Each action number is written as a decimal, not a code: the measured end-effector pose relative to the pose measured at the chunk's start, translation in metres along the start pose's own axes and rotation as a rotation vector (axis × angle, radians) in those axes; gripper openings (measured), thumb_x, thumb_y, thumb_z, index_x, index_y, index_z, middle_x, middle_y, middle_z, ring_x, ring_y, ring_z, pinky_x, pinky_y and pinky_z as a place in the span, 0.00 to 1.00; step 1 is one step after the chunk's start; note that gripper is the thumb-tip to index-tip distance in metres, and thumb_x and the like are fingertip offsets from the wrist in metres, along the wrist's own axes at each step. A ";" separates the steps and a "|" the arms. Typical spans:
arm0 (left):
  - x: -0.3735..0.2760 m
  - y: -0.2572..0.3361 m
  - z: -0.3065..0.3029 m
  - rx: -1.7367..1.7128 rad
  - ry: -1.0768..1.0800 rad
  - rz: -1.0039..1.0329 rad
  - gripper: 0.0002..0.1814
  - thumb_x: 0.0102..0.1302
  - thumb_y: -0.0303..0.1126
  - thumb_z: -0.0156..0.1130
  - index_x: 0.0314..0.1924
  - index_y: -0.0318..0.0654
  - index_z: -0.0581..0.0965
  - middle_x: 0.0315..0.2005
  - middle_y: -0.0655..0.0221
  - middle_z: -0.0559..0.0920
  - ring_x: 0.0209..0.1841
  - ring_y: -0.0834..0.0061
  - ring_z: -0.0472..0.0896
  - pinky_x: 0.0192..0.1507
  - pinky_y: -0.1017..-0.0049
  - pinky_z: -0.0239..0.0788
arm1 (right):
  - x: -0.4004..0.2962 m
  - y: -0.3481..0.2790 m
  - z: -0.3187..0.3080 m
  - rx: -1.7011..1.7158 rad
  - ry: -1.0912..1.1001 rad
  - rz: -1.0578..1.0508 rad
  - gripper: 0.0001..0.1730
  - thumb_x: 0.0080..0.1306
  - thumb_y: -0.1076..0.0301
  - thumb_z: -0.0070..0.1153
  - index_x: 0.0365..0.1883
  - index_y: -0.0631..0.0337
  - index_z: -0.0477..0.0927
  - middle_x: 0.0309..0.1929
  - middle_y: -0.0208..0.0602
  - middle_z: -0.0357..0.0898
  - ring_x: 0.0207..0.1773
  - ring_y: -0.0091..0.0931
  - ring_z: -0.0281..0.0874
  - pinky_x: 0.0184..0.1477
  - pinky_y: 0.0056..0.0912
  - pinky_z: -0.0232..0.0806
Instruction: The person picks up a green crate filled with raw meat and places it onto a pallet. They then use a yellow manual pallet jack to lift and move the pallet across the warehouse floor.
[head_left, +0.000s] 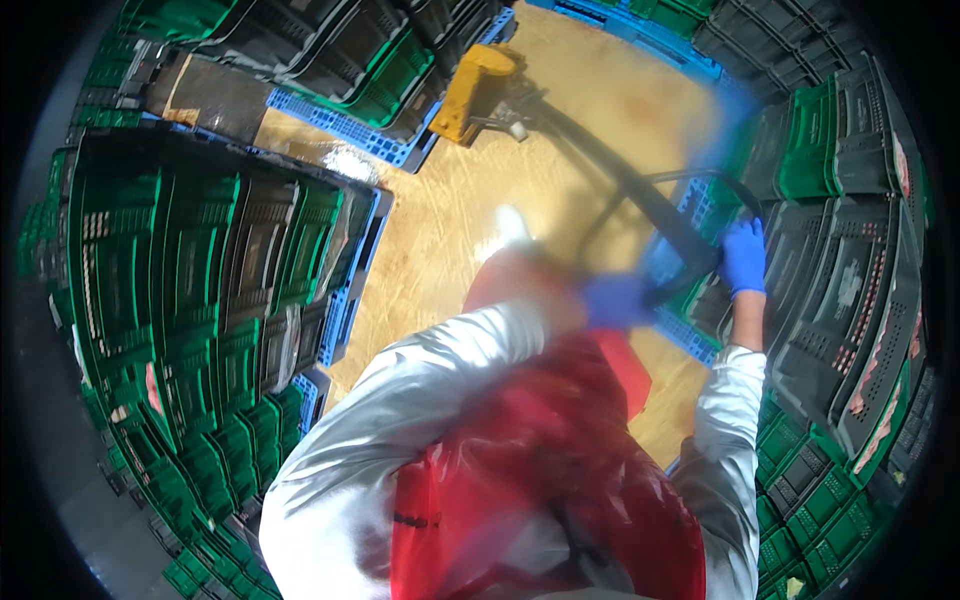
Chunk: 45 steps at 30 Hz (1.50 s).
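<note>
A pallet jack's dark handle (622, 172) slants from its yellow body (469, 90) at the upper middle down to its loop grip at the right. My right hand (742, 255), in a blue glove, is closed around the far side of the loop. Blurred, my left hand (619, 300), also blue-gloved, is at the near side of the same loop and appears to grip it. The jack's forks are not visible. White sleeves cover both arms, and a red apron (540, 442) covers my front.
Tall stacks of green and black plastic crates (195, 262) stand on blue pallets (356, 277) at the left. More crates (847, 277) rise close beside my right hand, some with pinkish contents. Another loaded pallet (345, 127) stands beside the jack. The tan floor (427, 225) looks wet in places.
</note>
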<state>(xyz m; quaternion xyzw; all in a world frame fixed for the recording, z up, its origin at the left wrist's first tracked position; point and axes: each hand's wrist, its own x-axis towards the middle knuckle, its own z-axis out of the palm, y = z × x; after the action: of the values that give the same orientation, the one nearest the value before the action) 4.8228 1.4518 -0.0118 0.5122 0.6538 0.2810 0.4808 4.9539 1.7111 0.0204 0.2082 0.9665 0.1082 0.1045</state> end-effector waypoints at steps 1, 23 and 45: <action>-0.001 0.006 0.016 0.050 0.001 -0.004 0.28 0.60 0.56 0.66 0.48 0.40 0.82 0.31 0.54 0.87 0.37 0.50 0.87 0.44 0.54 0.78 | -0.019 0.008 0.004 -0.028 -0.008 0.006 0.09 0.53 0.68 0.69 0.34 0.55 0.87 0.41 0.44 0.83 0.59 0.45 0.78 0.75 0.58 0.58; -0.057 0.078 0.441 0.141 0.022 -0.119 0.19 0.54 0.48 0.67 0.36 0.39 0.84 0.35 0.52 0.87 0.39 0.49 0.87 0.46 0.54 0.79 | -0.426 0.088 0.250 0.244 0.021 -0.243 0.09 0.49 0.56 0.67 0.22 0.49 0.85 0.23 0.42 0.82 0.31 0.42 0.83 0.44 0.47 0.73; -0.486 0.046 0.620 0.831 0.285 -0.392 0.10 0.50 0.44 0.65 0.26 0.49 0.87 0.23 0.57 0.85 0.29 0.52 0.86 0.33 0.56 0.77 | -0.813 -0.309 0.191 0.899 -0.085 -0.268 0.09 0.59 0.67 0.55 0.33 0.57 0.86 0.30 0.51 0.85 0.36 0.48 0.86 0.40 0.56 0.77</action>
<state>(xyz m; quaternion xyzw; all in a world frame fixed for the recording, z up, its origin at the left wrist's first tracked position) 5.4158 0.9316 -0.0419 0.4846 0.8544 -0.0325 0.1847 5.6089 1.1226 -0.1125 0.1103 0.9306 -0.3444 0.0566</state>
